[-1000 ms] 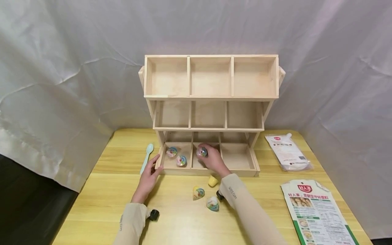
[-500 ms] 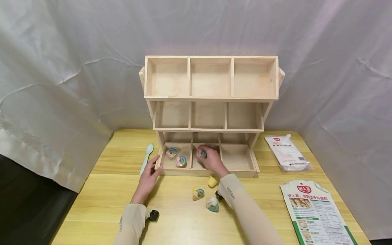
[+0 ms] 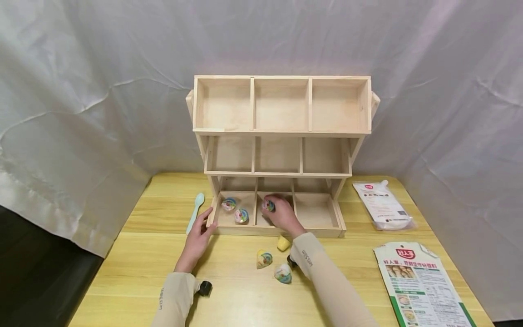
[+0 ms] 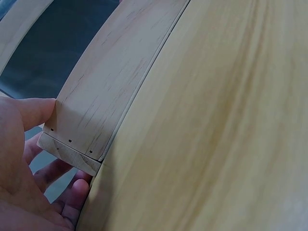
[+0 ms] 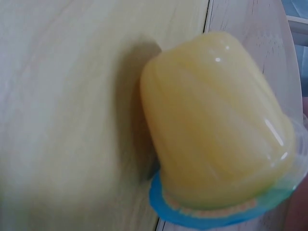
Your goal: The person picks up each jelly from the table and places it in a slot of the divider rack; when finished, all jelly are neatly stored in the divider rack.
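Observation:
In the head view my right hand (image 3: 285, 216) holds a jelly cup (image 3: 268, 206) by its sides, lid up, inside the bottom tier's middle compartment. My left hand (image 3: 198, 237) grips the front left corner of the wooden tiered organizer (image 3: 278, 230); the left wrist view shows the thumb on the front panel (image 4: 110, 72) and the fingers around the end. Two jelly cups, one behind (image 3: 229, 204) and one in front (image 3: 241, 215), stand in the bottom left compartment. A yellow jelly cup (image 5: 216, 120) lies on its side near my right wrist.
Two more jelly cups, one yellow (image 3: 263, 259) and one whitish (image 3: 283, 273), lie on the table before the organizer. A pale blue spoon (image 3: 195, 212) lies at left. At right are a white packet (image 3: 384, 204) and a larger printed pouch (image 3: 422, 281).
My right hand has lowered the jelly cup slightly within the middle compartment. The left hand keeps its place at the corner, and the cups on the table stay put.

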Motion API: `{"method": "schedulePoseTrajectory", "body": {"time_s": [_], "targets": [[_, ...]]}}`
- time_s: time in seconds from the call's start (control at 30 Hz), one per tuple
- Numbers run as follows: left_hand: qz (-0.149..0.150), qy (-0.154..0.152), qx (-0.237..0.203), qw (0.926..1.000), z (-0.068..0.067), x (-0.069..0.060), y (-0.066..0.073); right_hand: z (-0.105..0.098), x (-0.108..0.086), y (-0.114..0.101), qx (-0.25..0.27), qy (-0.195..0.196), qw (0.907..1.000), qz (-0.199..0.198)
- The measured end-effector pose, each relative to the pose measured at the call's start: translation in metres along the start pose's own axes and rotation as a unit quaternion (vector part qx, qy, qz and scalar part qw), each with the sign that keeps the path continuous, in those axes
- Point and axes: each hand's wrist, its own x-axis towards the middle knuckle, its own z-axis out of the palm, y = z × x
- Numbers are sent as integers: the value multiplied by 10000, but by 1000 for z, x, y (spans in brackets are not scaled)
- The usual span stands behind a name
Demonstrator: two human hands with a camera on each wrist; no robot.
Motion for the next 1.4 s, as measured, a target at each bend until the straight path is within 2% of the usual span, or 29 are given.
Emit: {"method": "schedulePoseTrajectory", "body": {"time_s": [0.13, 0.27, 0.4, 0.57, 0.67, 0.87, 1.13, 1.4], "targets": [[-7, -13, 39, 10000, -1, 2, -3, 0, 0, -1, -54, 21, 10000, -46], [-10, 42, -11, 10000, 2, 9, -20, -1, -2, -2, 18, 67, 10000, -59], [8, 105, 6, 9999, 4, 14, -37, -4, -4, -3, 229, 274, 9992, -170], [49, 165, -6, 9999, 6, 14, -41, -16, -10, -8, 578, 421, 9971, -241], [88, 173, -26, 9998, 6, 16, -42, -29, -17, -14, 808, 342, 9955, -363], [-11, 89, -62, 9999, 5, 16, -35, -53, -42, -21, 916, -77, 9941, -581], [-77, -80, 22, 9999, 0, 1, -1, -62, -83, -16, 938, -525, 9919, -682], [-91, -27, -11, 10000, 0, -2, 2, -59, -105, -2, 642, -894, 9920, -623]]}}
